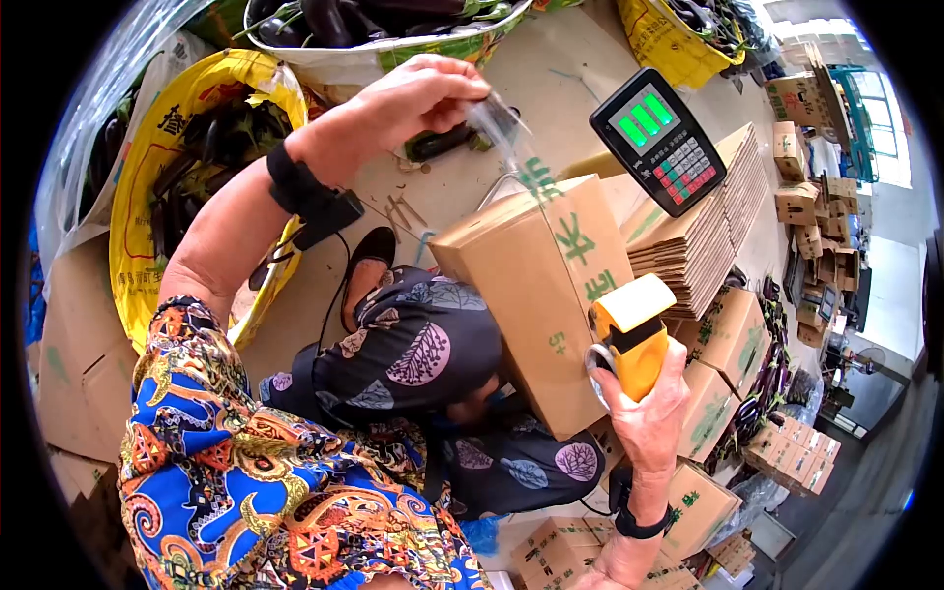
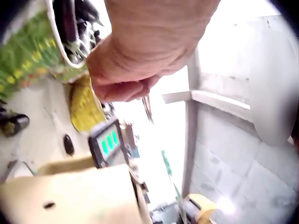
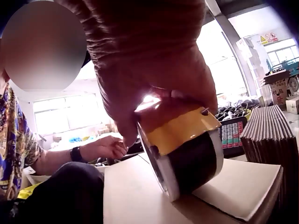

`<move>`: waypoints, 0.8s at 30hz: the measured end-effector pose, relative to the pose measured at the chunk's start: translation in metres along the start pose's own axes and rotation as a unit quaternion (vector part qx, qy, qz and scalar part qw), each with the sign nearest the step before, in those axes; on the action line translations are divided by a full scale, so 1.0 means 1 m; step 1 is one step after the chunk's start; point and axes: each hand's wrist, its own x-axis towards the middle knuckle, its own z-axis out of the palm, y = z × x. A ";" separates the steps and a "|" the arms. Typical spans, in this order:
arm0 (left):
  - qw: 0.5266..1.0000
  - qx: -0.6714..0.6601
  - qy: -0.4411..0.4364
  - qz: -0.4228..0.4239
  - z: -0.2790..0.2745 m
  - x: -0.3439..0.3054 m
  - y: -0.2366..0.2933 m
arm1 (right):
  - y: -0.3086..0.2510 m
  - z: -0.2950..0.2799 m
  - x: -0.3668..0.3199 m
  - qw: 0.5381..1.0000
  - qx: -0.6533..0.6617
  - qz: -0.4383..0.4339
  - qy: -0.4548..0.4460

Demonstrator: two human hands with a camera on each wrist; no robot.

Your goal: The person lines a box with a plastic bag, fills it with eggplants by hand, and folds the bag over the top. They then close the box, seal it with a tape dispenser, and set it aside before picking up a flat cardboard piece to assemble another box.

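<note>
A closed cardboard box [image 1: 501,295] stands in front of the person's knees. Above its far end, my left hand [image 1: 423,93] pinches the end of a clear packing tape strip [image 1: 506,133] between thumb and fingers. That strip stretches over the box toward the yellow tape dispenser [image 1: 644,334], which my right hand [image 1: 651,413] grips near the box's right end. In the right wrist view, the dispenser [image 3: 187,135] sits tilted right at the box's surface, its roll facing down. Green marks [image 2: 167,163] show along the taut strip in the left wrist view.
A scale display [image 1: 657,138] stands just beyond the box, beside a stack of flattened cartons [image 1: 703,226]. Sacks of eggplants, including a yellow sack [image 1: 123,246], surround the far and left sides. More printed cartons [image 1: 708,393] lie at the right.
</note>
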 end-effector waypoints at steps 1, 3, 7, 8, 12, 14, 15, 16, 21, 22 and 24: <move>0.999 -0.004 0.019 -0.038 -0.006 0.003 -0.008 | -0.002 0.003 0.001 0.999 -0.034 -0.026 0.015; 0.999 0.014 0.028 -0.025 -0.009 0.008 -0.022 | -0.007 0.006 0.004 0.999 -0.043 -0.017 0.013; 0.998 0.059 0.031 -0.005 -0.013 0.018 -0.039 | -0.013 0.008 0.010 0.998 -0.067 -0.015 0.004; 0.998 0.051 0.028 -0.010 -0.015 0.020 -0.043 | -0.015 0.007 0.012 0.997 -0.075 -0.012 0.001; 0.998 0.036 0.037 -0.042 -0.016 0.021 -0.059 | -0.020 0.008 0.016 0.997 -0.079 -0.005 -0.008; 0.991 0.123 0.044 -0.040 -0.016 0.025 -0.078 | -0.015 0.011 0.021 0.997 -0.079 -0.005 -0.013; 0.988 0.138 0.036 -0.052 -0.016 0.027 -0.089 | -0.014 0.012 0.023 0.997 -0.073 -0.009 -0.014; 0.981 0.188 0.024 -0.050 -0.010 0.024 -0.093 | -0.012 0.012 0.023 0.998 -0.067 -0.011 -0.013; 0.983 0.159 -0.011 -0.093 0.019 0.016 -0.148 | -0.010 0.015 0.022 0.998 -0.054 -0.022 -0.002; 0.989 0.079 -0.003 -0.127 0.029 0.009 -0.151 | -0.010 0.016 0.022 0.998 -0.055 -0.024 0.000; 0.989 0.050 0.000 -0.140 0.030 0.010 -0.155 | -0.010 0.018 0.018 0.998 -0.054 -0.022 0.010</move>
